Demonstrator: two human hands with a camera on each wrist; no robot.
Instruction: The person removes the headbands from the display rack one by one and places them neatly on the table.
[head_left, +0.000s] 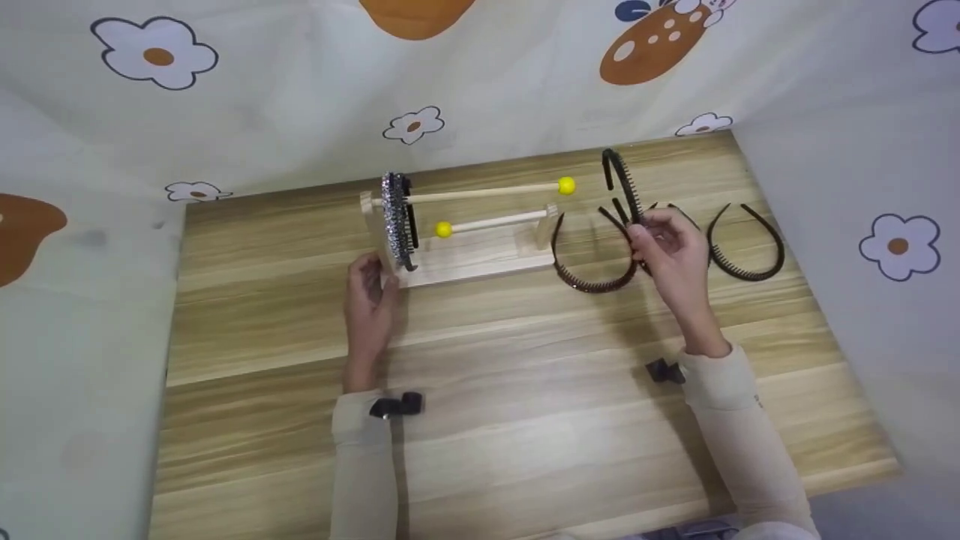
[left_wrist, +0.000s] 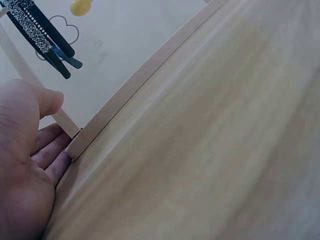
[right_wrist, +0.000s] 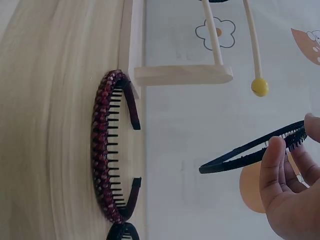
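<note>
My right hand (head_left: 673,251) pinches a black toothed headband (head_left: 630,184) between thumb and fingers, raised above the table; it also shows in the right wrist view as a thin black loop (right_wrist: 235,159). My left hand (head_left: 369,300) is at the left end of a wooden two-rod stand (head_left: 480,266), fingers against the foot of its upright (left_wrist: 67,120), thumb lifted off the base. Silver glittery and black headbands (head_left: 395,221) hang together at the left end of the upper rod (head_left: 480,193). Yellow balls (head_left: 566,185) cap the rods' free ends.
A dark red beaded headband (head_left: 596,286) lies right of the stand, and a black headband (head_left: 746,276) lies farther right. Another is partly hidden behind my right hand. A patterned curtain (head_left: 300,112) borders the wood-grain table (head_left: 525,420) at the back and sides.
</note>
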